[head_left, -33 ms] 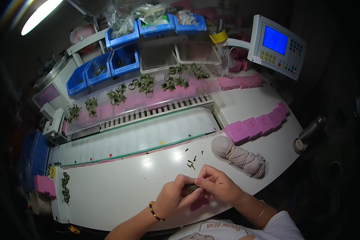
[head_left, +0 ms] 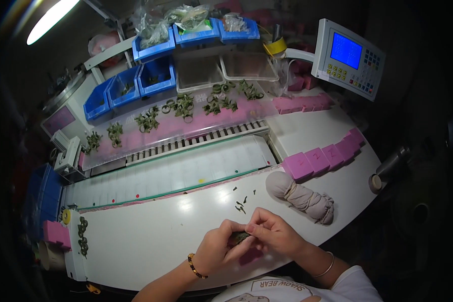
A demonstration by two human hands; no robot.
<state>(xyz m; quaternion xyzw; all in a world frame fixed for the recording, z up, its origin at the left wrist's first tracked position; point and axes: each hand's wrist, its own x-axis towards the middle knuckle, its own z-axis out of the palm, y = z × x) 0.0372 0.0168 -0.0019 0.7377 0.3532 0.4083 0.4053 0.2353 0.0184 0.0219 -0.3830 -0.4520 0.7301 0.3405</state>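
My left hand point(head_left: 217, 244) is closed around a dark green dried plant piece point(head_left: 240, 237), near the front edge of the white table. Beside it, my right hand point(head_left: 277, 233) pinches the same piece, thumb and fingertips meeting at its top. Most of the piece is hidden by my fingers. Several loose dark green bits point(head_left: 240, 206) lie on the tabletop just beyond my hands. A short row of dark green curled plant pieces point(head_left: 83, 236) rests on the white ledge at the far left.
A white conveyor belt point(head_left: 186, 168) with coloured dots crosses beyond the table. Behind it, dried green clusters point(head_left: 183, 104) sit on a clear sheet below blue bins point(head_left: 157, 75). To the right are pink blocks point(head_left: 317, 160), a wrapped grey cloth bundle point(head_left: 302, 197) and a control panel point(head_left: 348, 58).
The belt's coloured dots have shifted slightly left, and another red dot shows at its right end. My hands stay in nearly the same place, still closed on the plant piece.
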